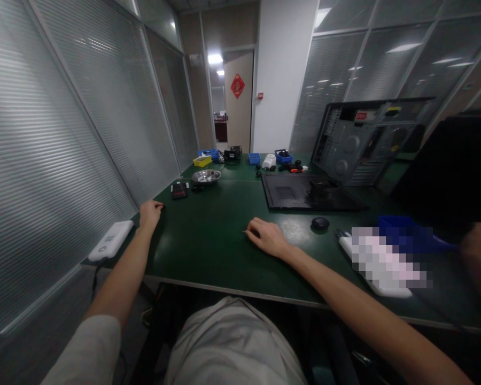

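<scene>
My left hand [150,215] rests at the left edge of the green table [200,235], its fingers pinched together. Something small and dark shows at the fingertips, too small to name. My right hand [266,235] lies on the middle of the table with its fingers curled closed. A thin pale tip sticks out by the thumb and forefinger; the rest of it is hidden. Beyond my left hand lie a black and red flat item [180,190] and a round metal dish [206,177] with small parts in it. A black computer mouse [320,223] sits right of my right hand.
A flat black panel [292,195] lies before an opened computer case [353,141]. Blue trays [254,158], a yellow tray [202,161] and cables stand at the back. White power banks [111,240] lie at both sides. A blurred arm of another person [480,259] is at right.
</scene>
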{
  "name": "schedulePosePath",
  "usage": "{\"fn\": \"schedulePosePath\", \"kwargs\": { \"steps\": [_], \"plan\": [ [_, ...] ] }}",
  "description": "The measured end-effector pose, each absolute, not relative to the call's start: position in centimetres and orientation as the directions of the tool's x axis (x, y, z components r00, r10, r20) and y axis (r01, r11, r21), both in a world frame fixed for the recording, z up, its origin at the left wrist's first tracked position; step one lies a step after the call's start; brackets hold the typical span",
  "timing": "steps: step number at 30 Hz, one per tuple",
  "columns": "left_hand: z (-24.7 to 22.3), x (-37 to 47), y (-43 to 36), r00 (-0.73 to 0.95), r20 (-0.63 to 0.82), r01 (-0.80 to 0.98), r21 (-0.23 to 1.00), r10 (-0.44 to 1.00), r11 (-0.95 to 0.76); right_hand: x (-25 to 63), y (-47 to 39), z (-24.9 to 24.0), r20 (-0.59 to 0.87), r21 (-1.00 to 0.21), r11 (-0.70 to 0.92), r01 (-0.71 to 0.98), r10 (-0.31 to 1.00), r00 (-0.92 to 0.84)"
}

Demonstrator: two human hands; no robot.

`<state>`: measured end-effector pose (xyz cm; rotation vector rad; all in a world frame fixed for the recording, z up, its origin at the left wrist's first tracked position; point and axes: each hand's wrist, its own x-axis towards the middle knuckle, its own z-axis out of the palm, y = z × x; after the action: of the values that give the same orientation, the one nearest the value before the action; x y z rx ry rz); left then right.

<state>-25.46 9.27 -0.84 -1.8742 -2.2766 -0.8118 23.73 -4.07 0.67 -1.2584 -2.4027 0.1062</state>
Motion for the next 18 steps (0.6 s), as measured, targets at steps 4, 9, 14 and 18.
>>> {"fn": "schedulePosePath", "kwargs": {
  "steps": [4, 9, 14, 18],
  "plan": [
    [-0.7, -25.3, 9.0, -0.210, 0.384, 0.949, 0.300, 0.899, 0.093, 23.7, -4.1, 0.6, 0.331, -0.257, 0.588, 0.767, 0.799, -0.502],
    [-0.6, -24.7, 8.9, -0.201, 0.369, 0.970, 0.206, 0.907, 0.131, 23.7, -4.0, 0.6, 0.315, -0.252, 0.575, 0.779, 0.810, -0.496],
    [-0.3, -23.8, 8.7, -0.215, 0.367, 0.972, 0.166, 0.905, 0.164, 23.6, -4.0, 0.7, 0.329, -0.254, 0.592, 0.765, 0.797, -0.507],
    [-0.2, -23.2, 8.3, -0.226, 0.383, 0.974, 0.112, 0.896, 0.198, 23.6, -4.1, 0.8, 0.324, -0.258, 0.591, 0.764, 0.798, -0.507]
  ]
}}
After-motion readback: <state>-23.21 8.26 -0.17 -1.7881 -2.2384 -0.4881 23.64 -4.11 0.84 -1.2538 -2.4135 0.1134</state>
